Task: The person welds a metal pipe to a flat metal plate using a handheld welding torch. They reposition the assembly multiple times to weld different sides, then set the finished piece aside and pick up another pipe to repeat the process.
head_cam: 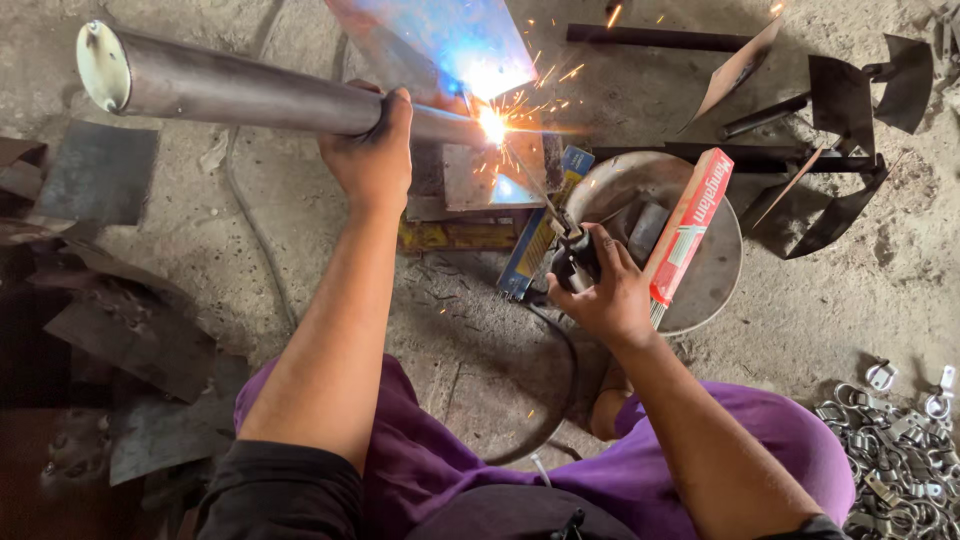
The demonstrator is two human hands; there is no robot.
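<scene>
On the concrete floor (830,300), the left hand (372,150) clamps a steel pipe (250,95) steady against a metal plate (480,175) while the right hand (600,290), closed round an electrode holder (572,262), strikes the arc (492,125) at the joint.

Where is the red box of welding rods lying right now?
In the head view, the red box of welding rods lies right of centre, slanted across a round metal disc, just beside the right hand holding the electrode holder.
</scene>
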